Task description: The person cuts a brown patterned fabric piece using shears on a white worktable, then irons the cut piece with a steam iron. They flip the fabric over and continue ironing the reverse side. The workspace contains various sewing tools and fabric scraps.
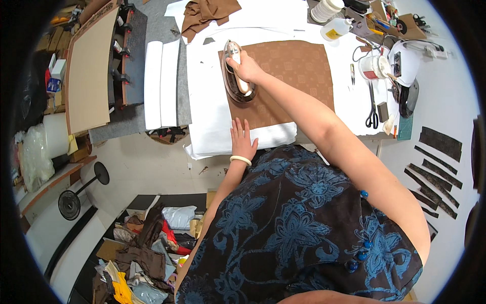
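Closest to you is your own dark blue-flowered top, and beyond it the white-covered bench [212, 101] carries a brown patterned fabric panel [293, 76] laid flat near its front edge. Your left hand [242, 140] lies palm down, fingers straight and close together, on the panel's front left corner, likely to keep it from creeping. Your right hand [245, 68] wraps its fingers around the handle of the iron [238, 76], which sits sole-down along the panel's left edge.
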`<control>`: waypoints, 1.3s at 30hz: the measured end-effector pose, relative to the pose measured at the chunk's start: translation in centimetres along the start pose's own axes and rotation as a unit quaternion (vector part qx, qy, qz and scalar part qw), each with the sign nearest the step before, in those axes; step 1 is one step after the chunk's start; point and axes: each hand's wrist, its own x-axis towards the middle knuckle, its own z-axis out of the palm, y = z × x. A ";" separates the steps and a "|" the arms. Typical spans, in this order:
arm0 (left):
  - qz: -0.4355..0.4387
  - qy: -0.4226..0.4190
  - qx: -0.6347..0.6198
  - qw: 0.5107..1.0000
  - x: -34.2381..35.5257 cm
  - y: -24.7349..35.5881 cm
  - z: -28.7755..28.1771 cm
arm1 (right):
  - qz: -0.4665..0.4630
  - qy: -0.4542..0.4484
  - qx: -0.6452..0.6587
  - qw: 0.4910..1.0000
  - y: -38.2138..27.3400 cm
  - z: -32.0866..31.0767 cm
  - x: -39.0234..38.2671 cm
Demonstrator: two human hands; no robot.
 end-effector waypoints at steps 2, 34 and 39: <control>-0.002 -0.005 0.000 1.000 0.0 -0.2 0.1 | 0.008 -0.002 0.013 1.000 0.4 -1.0 -0.5; -0.366 0.101 -0.289 0.879 8.8 -4.5 -1.4 | 0.001 0.112 -0.026 0.993 1.1 -2.6 -6.8; -0.370 0.053 -0.336 0.865 8.9 -6.2 -0.5 | -0.007 0.112 -0.025 0.993 1.2 -2.4 -6.7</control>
